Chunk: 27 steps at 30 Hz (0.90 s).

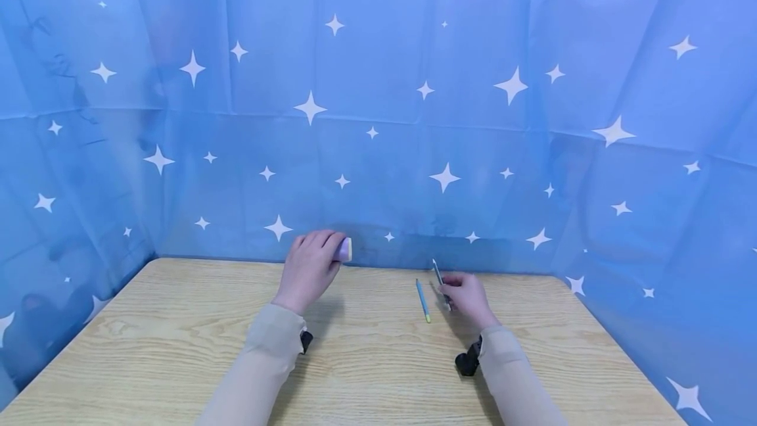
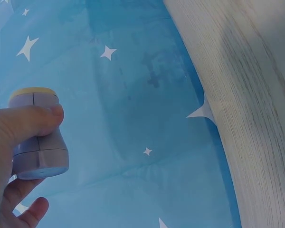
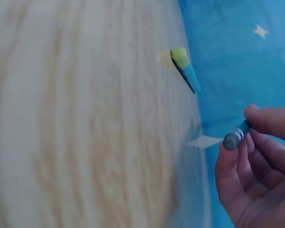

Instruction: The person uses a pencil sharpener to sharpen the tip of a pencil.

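Observation:
In the head view my left hand (image 1: 309, 268) is raised over the table's far left-centre, gripping a small purple waisted cylinder (image 1: 344, 250). The left wrist view shows this cylinder (image 2: 42, 159) with a yellow rim on top and a flat base, the thumb laid across its middle. My right hand (image 1: 468, 296) pinches a dark pencil (image 1: 438, 273) between thumb and fingers, its pale tip pointing away. Seen from the right wrist, the pencil's eraser end (image 3: 232, 141) faces the camera. Just left of that hand, a slim blue stick (image 1: 422, 301) with a yellow-green end lies on the table.
The wooden table (image 1: 367, 373) runs back to a blue curtain (image 1: 378, 150) printed with white stars, which also hangs along both sides. Small black devices sit at both wrists, one at the right wrist (image 1: 468, 360).

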Available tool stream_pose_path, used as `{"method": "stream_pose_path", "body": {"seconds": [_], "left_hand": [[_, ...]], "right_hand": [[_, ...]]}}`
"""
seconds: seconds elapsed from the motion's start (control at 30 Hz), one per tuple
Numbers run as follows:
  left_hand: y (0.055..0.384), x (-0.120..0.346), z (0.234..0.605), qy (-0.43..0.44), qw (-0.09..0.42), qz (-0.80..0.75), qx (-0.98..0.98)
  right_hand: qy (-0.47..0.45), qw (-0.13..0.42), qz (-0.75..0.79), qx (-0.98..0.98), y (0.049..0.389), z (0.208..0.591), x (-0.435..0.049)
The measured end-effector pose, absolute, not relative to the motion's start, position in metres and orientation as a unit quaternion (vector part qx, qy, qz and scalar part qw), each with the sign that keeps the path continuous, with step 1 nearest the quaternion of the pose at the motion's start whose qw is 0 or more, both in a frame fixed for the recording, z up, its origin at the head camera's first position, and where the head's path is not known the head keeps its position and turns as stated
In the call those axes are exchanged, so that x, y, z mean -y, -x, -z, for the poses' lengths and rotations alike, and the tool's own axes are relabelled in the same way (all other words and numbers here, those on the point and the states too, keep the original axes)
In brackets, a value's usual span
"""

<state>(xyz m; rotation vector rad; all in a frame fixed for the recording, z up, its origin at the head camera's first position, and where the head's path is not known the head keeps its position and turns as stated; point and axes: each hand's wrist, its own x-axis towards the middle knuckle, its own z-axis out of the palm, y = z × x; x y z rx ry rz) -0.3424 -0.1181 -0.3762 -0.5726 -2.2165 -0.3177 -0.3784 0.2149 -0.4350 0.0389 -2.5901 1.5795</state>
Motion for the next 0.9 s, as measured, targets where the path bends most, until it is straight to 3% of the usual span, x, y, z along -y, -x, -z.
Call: {"method": "stream_pose_path", "body": {"seconds": [0.23, 0.9], "left_hand": [[0.342, 0.116, 0.375, 0.226, 0.397, 0.126, 0.88], [0.342, 0.116, 0.375, 0.227, 0.4, 0.125, 0.879]], "right_hand": [[0.029, -0.004, -0.571, 0.82, 0.381, 0.445, -0.225], [0.032, -0.033, -0.484, 0.874, 0.386, 0.442, -0.225]]}}
